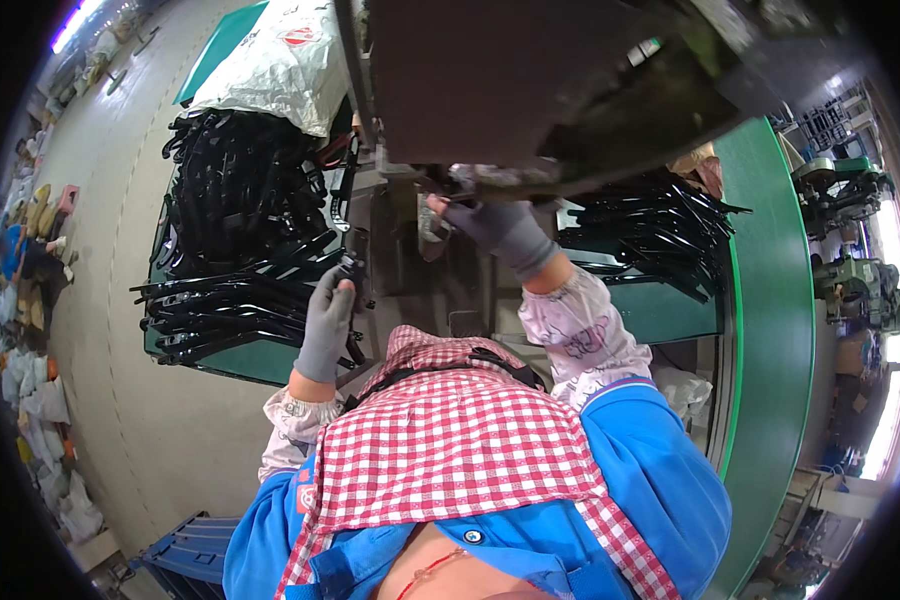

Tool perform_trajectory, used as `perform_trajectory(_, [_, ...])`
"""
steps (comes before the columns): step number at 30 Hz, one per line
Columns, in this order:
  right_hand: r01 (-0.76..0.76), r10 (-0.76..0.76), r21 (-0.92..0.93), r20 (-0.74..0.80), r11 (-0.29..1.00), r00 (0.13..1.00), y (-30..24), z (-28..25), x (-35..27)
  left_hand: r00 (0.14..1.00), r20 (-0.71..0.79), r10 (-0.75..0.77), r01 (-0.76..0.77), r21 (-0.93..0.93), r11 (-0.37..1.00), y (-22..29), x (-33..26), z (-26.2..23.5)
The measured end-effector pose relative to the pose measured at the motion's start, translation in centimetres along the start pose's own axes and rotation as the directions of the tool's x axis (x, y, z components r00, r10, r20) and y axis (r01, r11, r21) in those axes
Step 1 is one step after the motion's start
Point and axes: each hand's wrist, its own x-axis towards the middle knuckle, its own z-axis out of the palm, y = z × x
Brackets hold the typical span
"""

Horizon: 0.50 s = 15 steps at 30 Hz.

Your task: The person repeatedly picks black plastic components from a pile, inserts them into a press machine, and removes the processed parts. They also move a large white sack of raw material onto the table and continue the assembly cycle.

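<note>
My left hand (pixel 325 335), in a grey glove with bare fingertips, is closed on a small black part (pixel 349 264) beside the left pile. Only the end of that part shows clearly; its exact kind I cannot make out. My right hand (pixel 507 236), gloved the same way, reaches in under the front edge of a large dark machine (pixel 480 80). Its fingers are drawn together at the machine's working area, and whatever they hold is hidden. Black bent metal rods or tubes (pixel 240 305) lie stacked to the left of my left hand.
More black rods (pixel 650 225) are heaped on a green surface right of the machine. A white sack (pixel 280 70) lies behind the left pile. A long green table (pixel 770 330) runs along the right, and a blue crate (pixel 190 550) stands at lower left.
</note>
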Motion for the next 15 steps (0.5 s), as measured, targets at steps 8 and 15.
perform_trajectory(8, [-0.235,0.225,0.082,0.120,0.968,0.967,7.2,-1.5,-6.0,0.957,0.202,-0.210,0.176,0.171,0.969,0.5,-3.8,9.0])
perform_trajectory(15, [-0.176,0.475,-0.784,0.167,0.595,0.864,27.2,-7.8,-15.0,0.882,0.297,-0.366,0.262,0.337,0.904,0.7,-5.3,16.8])
